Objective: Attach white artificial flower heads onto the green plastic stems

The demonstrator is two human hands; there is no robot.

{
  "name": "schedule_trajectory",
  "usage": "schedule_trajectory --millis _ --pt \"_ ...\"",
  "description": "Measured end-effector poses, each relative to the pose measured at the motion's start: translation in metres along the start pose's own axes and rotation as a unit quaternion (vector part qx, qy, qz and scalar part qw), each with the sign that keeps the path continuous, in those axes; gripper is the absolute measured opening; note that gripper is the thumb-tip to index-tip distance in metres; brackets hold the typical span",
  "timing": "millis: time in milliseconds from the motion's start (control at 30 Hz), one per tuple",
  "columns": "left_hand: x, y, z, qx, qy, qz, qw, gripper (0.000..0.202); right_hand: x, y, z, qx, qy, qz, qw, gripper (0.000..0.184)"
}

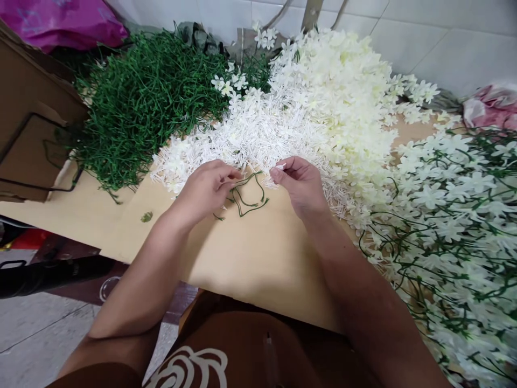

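Plainly, left hand (208, 188) pinches thin, curving, forked green stem (254, 205).

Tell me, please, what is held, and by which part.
Left hand: thin green stems, away from their loose tips. Right hand: small white piece, exact hold unclear.

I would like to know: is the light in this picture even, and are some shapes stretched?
Head view: uneven, with the pale flower pile nearly washed out, brown clothing dim; soft shadows on the tan tabletop; the left forearm and right forearm look stretched toward the lower edge.
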State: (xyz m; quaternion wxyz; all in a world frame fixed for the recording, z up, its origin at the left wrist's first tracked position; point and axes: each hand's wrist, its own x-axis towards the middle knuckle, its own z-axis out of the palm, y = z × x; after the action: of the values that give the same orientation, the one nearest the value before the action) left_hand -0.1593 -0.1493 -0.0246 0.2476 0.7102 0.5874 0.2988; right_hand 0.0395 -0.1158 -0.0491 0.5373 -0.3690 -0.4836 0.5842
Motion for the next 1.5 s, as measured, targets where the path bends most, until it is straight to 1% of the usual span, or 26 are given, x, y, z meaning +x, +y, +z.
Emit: schedule_trajectory --millis 67,100,200,267,300,367,433,500,567,600,633,667,700,767,800,867,900,967,1033,1067,1133,1167,1233,1333,1433,1500 --pt "-0.006 -0.007 -0.001 0.062 -0.036 0.026 0.997 0.026 0.0 0.002 -0.001 0.02 0.0 0.024 1.0 0.037" --pt "-0.007 -0.009 0.0 0.083 -0.039 0.03 0.995 0.028 -0.001 0.003 -0.001 0.03 0.001 0.039 0.999 0.038" --pt "-0.001 -0.009 0.012 0.112 -0.015 0.021 0.993 0.031 -0.007 0.004 -0.001 0.054 0.003 0.071 0.996 0.041" --pt "0.01 -0.005 0.022 0.12 -0.017 0.027 0.992 0.031 -0.015 0.001 -0.001 0.048 -0.02 0.07 0.996 0.038" --pt "0.017 -0.003 0.027 0.125 -0.03 0.033 0.991 0.03 -0.021 0.0 -0.002 0.03 -0.047 0.064 0.996 0.035" --pt "0.029 0.003 0.033 0.141 -0.057 0.04 0.988 0.024 -0.035 -0.003 -0.004 -0.052 -0.121 0.044 0.99 0.024" --pt "0.039 0.007 0.035 0.163 -0.072 0.037 0.983 0.02 -0.049 -0.002 -0.005 -0.171 -0.185 0.011 0.968 0.012" --pt "0.045 0.01 0.034 0.189 -0.079 0.023 0.979 0.021 -0.06 0.003 -0.007 -0.258 -0.215 -0.034 0.941 0.012" --pt "0.047 0.01 0.029 0.21 -0.072 0.004 0.975 0.022 -0.064 0.007 -0.008 -0.3 -0.223 -0.071 0.925 0.015" --pt "0.046 0.009 0.026 0.211 -0.066 0.007 0.975 0.023 -0.065 0.008 -0.009 -0.309 -0.222 -0.083 0.921 0.015" --pt "0.044 0.008 0.022 0.205 -0.063 0.025 0.976 0.026 -0.064 0.009 -0.01 -0.313 -0.219 -0.087 0.92 0.015" --pt "0.041 0.007 0.019 0.194 -0.071 0.062 0.976 0.028 -0.064 0.008 -0.012 -0.311 -0.214 -0.085 0.922 0.014" --pt "0.037 0.005 0.016 0.186 -0.09 0.111 0.972 0.031 -0.063 0.008 -0.013 -0.304 -0.208 -0.08 0.926 0.013" --pt "0.029 0.002 0.011 0.196 -0.146 0.209 0.947 0.037 -0.061 0.006 -0.016 -0.284 -0.196 -0.069 0.936 0.011" --pt "0.025 0.0 0.01 0.214 -0.168 0.241 0.931 0.037 -0.06 0.005 -0.017 -0.271 -0.188 -0.064 0.942 0.01" --pt "0.021 -0.002 0.011 0.254 -0.177 0.268 0.912 0.033 -0.059 0.006 -0.018 -0.24 -0.168 -0.049 0.955 0.01" --pt "0.021 -0.003 0.012 0.264 -0.169 0.271 0.91 0.029 -0.059 0.007 -0.018 -0.222 -0.156 -0.038 0.962 0.011" --pt "0.024 -0.004 0.015 0.25 -0.145 0.272 0.918 0.022 -0.057 0.008 -0.019 -0.174 -0.127 -0.008 0.976 0.017" --pt "0.029 -0.002 0.016 0.205 -0.118 0.262 0.935 0.019 -0.055 0.008 -0.019 -0.116 -0.096 0.024 0.988 0.025" --pt "0.032 -0.001 0.017 0.174 -0.101 0.247 0.948 0.019 -0.054 0.007 -0.019 -0.085 -0.08 0.039 0.992 0.028" --pt "0.036 0.005 0.016 0.1 -0.071 0.193 0.973 0.02 -0.051 0.004 -0.02 -0.025 -0.043 0.065 0.997 0.033" --pt "0.037 0.009 0.016 0.062 -0.065 0.16 0.983 0.021 -0.049 0.002 -0.02 0.002 -0.025 0.074 0.997 0.036" --pt "0.036 0.016 0.014 -0.017 -0.074 0.102 0.992 0.025 -0.045 -0.001 -0.019 0.052 0.0 0.092 0.994 0.038" --pt "0.026 0.025 0.014 -0.125 -0.126 0.064 0.982 0.028 -0.038 -0.005 -0.017 0.103 0.0 0.115 0.988 0.037" --pt "0.015 0.026 0.018 -0.223 -0.178 0.022 0.958 0.028 -0.032 -0.007 -0.015 0.132 -0.009 0.128 0.983 0.035" --pt "0.009 0.024 0.024 -0.288 -0.189 -0.02 0.939 0.035 -0.03 -0.007 -0.013 0.148 -0.011 0.136 0.979 0.034"
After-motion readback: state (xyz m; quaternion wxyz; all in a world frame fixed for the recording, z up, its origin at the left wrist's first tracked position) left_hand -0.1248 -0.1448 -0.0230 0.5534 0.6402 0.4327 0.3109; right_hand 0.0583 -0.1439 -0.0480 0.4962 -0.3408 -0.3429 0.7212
